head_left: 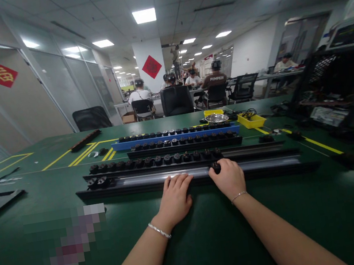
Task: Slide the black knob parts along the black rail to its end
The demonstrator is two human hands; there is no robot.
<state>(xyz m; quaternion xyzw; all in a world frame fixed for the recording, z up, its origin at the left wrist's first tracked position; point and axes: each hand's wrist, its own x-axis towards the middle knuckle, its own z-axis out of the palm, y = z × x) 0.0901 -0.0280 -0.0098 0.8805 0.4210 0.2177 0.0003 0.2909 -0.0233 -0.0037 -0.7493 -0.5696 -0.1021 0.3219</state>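
Observation:
A long black rail [262,164] with a shiny metal groove lies across the green table in front of me. My left hand [175,197] rests flat on its near edge, fingers stretched out over the groove. My right hand [228,179] is closed around a small black round part [216,167] sitting in the rail. Two similar black parts [96,182] sit at the rail's left end. Behind it a second black rail [250,149] carries a row of several black round parts [154,160].
Further back lie another black rail [184,147] and a blue rail [176,137], both filled with black parts. A metal bowl [217,118] and yellow bins [251,120] stand behind them. Dark equipment [342,93] fills the right. Several people sit at far desks [216,83].

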